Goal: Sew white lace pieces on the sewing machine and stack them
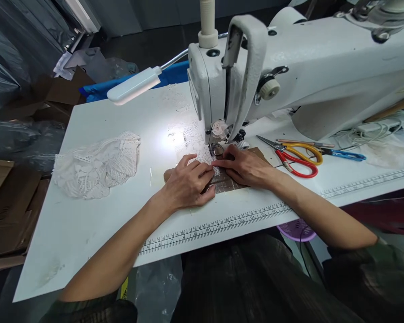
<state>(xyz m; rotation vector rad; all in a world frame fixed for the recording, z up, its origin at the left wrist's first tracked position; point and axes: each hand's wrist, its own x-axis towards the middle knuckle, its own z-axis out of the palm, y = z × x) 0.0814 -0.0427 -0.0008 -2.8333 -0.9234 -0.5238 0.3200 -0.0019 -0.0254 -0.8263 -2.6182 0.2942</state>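
Observation:
White lace [197, 142] lies under the needle area of a white sewing machine [212, 89], its near end between my hands. My left hand [190, 181] rests with bent, spread fingers on the lace and a brown piece [227, 184] at the needle's near left. From the right, my right hand [244, 167] reaches to the lace just in front of the presser foot, its index finger stretched out and touching it. The fingertips of both hands nearly meet. Neither hand shows anything clearly gripped.
A heap of white lace [97, 166] lies on the table's left part. Right of my hands are red-handled scissors [298, 165], yellow-handled scissors [306, 150] and a blue-handled tool [346, 154]. A lamp [134, 85] hangs over the table. A ruler strip [218, 228] runs along the front edge.

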